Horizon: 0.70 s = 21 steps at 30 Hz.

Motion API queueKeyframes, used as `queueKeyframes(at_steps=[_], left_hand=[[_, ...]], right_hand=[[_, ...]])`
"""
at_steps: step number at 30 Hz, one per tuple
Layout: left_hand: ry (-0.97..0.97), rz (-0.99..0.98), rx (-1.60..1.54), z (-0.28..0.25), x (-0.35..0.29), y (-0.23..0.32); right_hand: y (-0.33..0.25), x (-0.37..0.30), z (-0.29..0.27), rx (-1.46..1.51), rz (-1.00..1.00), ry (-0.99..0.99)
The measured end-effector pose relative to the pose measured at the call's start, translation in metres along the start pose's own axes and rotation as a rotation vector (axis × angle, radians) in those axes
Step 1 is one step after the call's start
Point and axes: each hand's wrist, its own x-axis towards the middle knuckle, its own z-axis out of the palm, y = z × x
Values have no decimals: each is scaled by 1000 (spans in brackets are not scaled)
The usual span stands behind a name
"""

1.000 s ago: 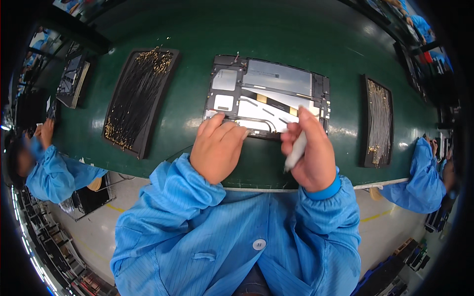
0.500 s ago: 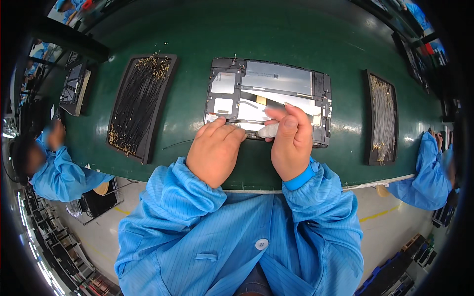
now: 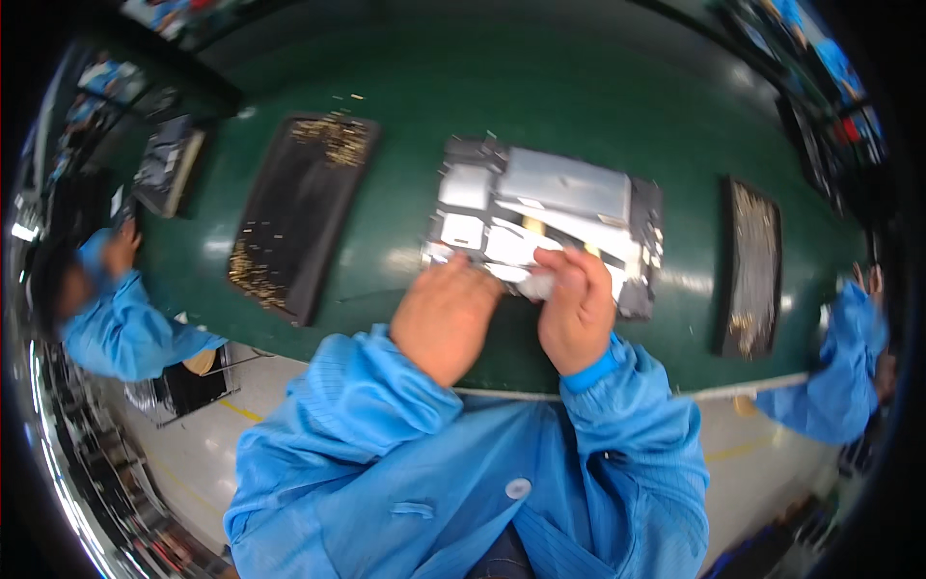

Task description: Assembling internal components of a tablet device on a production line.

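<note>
A green workbench [image 3: 400, 193] spans the frame, seen from above through a fisheye lens. The wearer's blue striped smock [image 3: 453, 473] fills the lower centre; co-workers in blue sit at the left edge [image 3: 135, 323] and right edge [image 3: 830, 372]. An opened flat electronic device [image 3: 569, 183], black-framed with silver panels, lies slightly right of the frame's centre. In the left part of the frame, a slanted black tray [image 3: 307, 307] bears dark cables with gold-coloured ends [image 3: 344, 145]; a narrower black tray [image 3: 745, 349], right of the device, bears grey cables [image 3: 754, 251]. The left hand [image 3: 444, 323] lies palm down at the device's lower-left edge, fingers close together and fingertips on it; whether they grip anything cannot be told. The right hand [image 3: 576, 314], wearing a blue wristband [image 3: 591, 369], has its fingers curled closed around a small white object [image 3: 536, 287] at the device's lower edge. Motion blur hides the object's exact kind and whether its tip touches the device.
</note>
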Motion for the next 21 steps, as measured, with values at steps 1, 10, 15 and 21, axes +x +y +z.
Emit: queueKeyframes(at_steps=[1, 10, 15, 21], left_hand=[[-94, 3, 5, -2, 2, 1], [34, -41, -105, 6, -13, 4], [-33, -57, -122, 6, -8, -2], [87, -6, -87, 8, -10, -3]], right_hand=[[1, -3, -4, -7, 42, -3], [-35, 6, -6, -160, 94, -128], [-32, 18, 7, -546, -145, -289], [-21, 16, -3, -268, 95, -165]])
